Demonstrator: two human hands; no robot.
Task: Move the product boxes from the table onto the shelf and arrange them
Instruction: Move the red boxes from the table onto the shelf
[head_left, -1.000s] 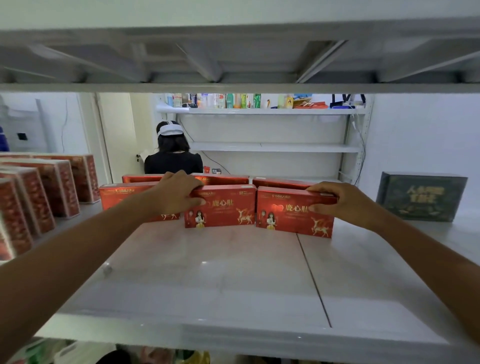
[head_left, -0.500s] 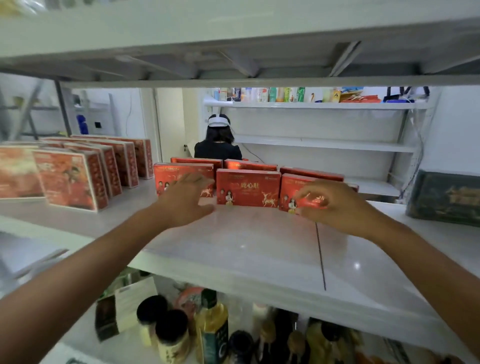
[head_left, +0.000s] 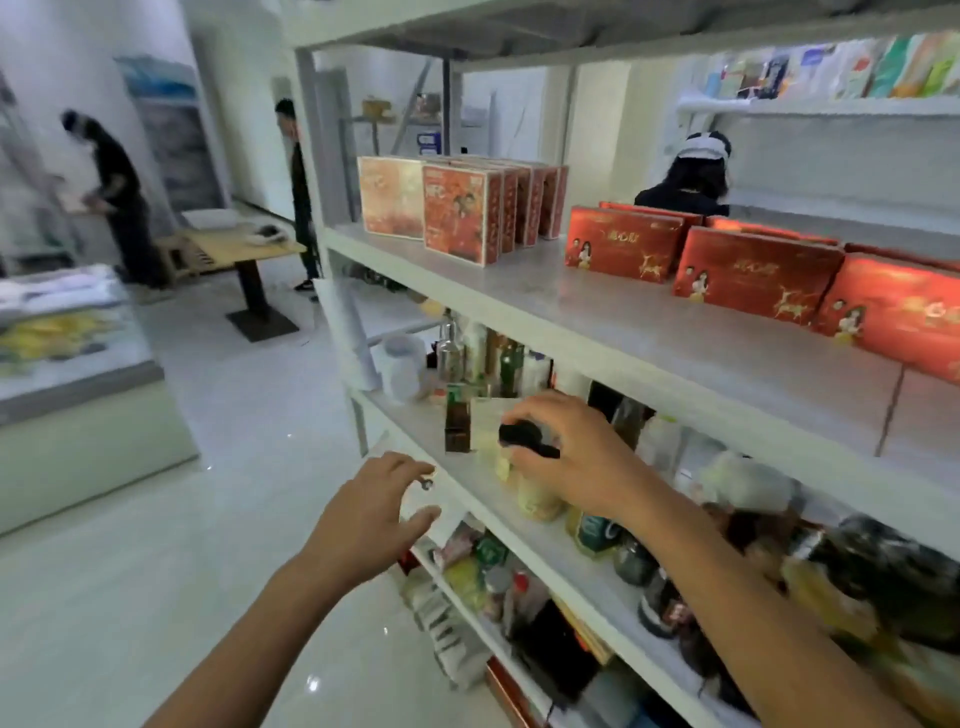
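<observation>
At the right, the product boxes (head_left: 756, 275) are deep red, printed with gold deer and small figures. Upper centre, taller boxes (head_left: 460, 213) show orange-red picture fronts with pale edges. The shelf (head_left: 623, 325) is pale grey-white. Upper left, the table (head_left: 234, 248) is light wood on a black base.

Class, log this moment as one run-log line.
left hand open, empty | right hand at black-lidded jar, grip unclear | red boxes standing on shelf
</observation>
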